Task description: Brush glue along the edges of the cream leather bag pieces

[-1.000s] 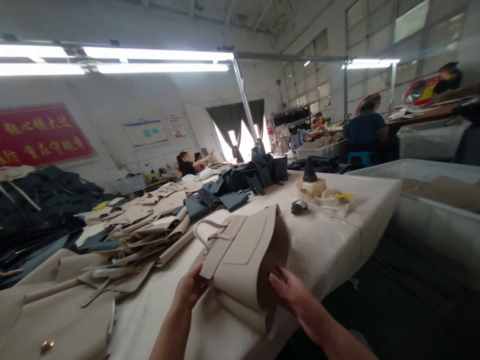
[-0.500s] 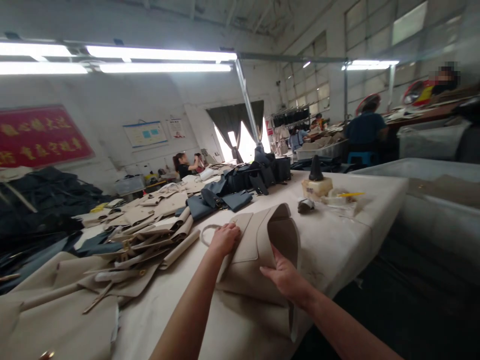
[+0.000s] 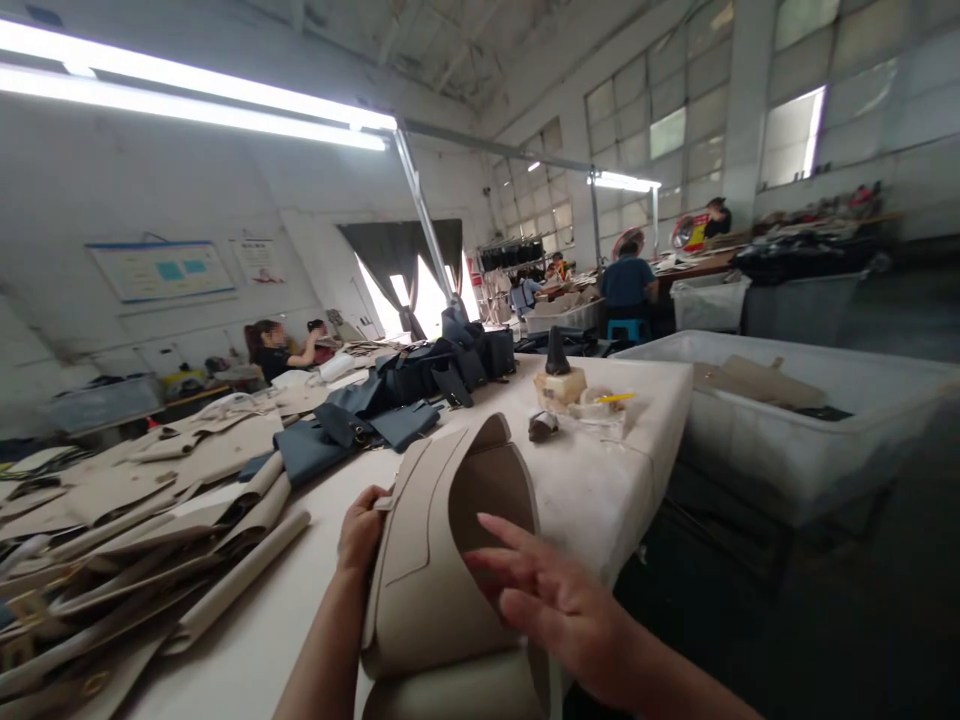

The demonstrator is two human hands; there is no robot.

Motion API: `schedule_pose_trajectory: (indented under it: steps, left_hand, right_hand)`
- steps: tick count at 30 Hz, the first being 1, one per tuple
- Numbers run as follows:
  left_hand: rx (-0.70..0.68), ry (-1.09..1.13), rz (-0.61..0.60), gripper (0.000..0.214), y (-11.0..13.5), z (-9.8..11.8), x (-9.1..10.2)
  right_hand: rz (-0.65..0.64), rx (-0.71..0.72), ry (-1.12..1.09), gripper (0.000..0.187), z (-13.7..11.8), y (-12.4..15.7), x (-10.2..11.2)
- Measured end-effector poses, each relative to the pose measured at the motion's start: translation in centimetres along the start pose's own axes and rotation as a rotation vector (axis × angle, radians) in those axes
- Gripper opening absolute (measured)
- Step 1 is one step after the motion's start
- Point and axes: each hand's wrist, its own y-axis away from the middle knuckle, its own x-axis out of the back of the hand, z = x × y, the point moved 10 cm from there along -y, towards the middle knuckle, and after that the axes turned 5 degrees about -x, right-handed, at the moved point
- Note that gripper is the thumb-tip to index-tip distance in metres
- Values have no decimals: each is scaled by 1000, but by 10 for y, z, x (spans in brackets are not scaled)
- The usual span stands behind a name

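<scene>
A beige bag [image 3: 427, 560], partly made up, stands tilted on the table in front of me, its open side turned to the right. My left hand [image 3: 361, 530] is closed at the bag's left edge, around what looks like a small strap or handle; the fingertips are partly hidden. My right hand [image 3: 551, 600] is at the bag's opening with fingers spread and stretched out, slightly blurred. Its fingertips overlap the opening, and I cannot tell whether they touch the material.
Beige bag pieces [image 3: 150, 560] are heaped on the left. Dark blue bags [image 3: 360, 425] stand farther back. A dark cone on a yellowish block [image 3: 559, 388] sits near the table's right edge. A large white bin [image 3: 795, 450] stands to the right. Several people work farther off.
My view has swung right. My left hand has gone from lying on the bag's top to its left edge. My right hand has loosened from the opening's edge, fingers now spread. The bag is tipped up more.
</scene>
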Motion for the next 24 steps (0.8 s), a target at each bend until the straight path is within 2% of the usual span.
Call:
schedule_pose_trajectory:
  steps: [2,4,6,8,10,13,16,18,22,24]
  left_hand:
    - [29,85,-15,14,2,-3,-9]
    - [60,203,-33,16,3,0,-22]
    - [99,317,-42,18,2,9,-37]
    - [127,381,-47,21,1,23,-52]
    - [130,429,-63,22,-1,39,-70]
    - [110,452,-106,22,-2,59,-95]
    - [125,391,-134,22,-4,63,-110]
    - [141,352,-143,21,-6,60,-114]
    - [138,316,-166,21,-15,54,-116]
    - [109,291,-180,20,-21,53,-116]
  right_hand:
    - [212,-38,127,54,0,23,59]
    - [478,-125,258,49,2,48,136]
    - [719,-176,364,52,-3,70,212]
    - [863,-212,428,52,-9,82,274]
    - [974,-239,460,44,-14,88,322]
    - [1060,-266,466,33,-15,85,366]
    - [1057,-288,441,36,-10,72,388]
    - [1046,-303,423,47,-5,59,399]
    - [1068,-349,373,86,10,29,425]
    - [1089,-367,332,97,18,13,437]
